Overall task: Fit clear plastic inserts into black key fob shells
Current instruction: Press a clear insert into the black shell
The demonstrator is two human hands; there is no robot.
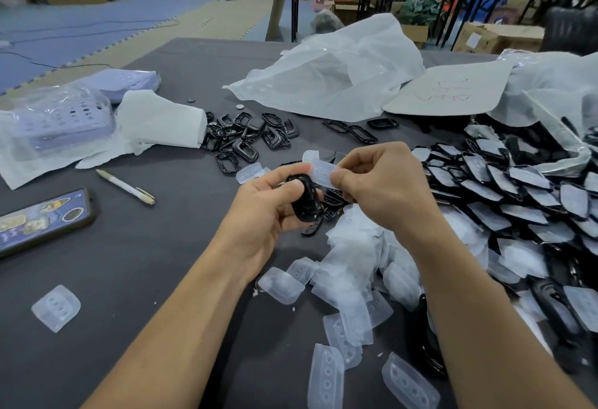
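Note:
My left hand point(268, 205) grips a black key fob shell point(307, 201) above the middle of the dark table point(145, 263). My right hand point(382, 188) pinches a clear plastic insert point(322, 173) between thumb and fingers, its lower end touching the top of the shell. Loose clear inserts point(349, 282) lie in a heap below my hands. More black shells point(246, 137) lie scattered behind my hands. To the right, rows of shells with inserts point(517, 195) are stacked overlapping.
A pen point(126, 187) and a phone point(42, 219) lie at the left. One insert point(56, 307) sits alone at the lower left. White plastic bags point(333, 75), a cardboard sheet point(449, 90) and wrapped lilac trays point(61, 120) fill the back of the table.

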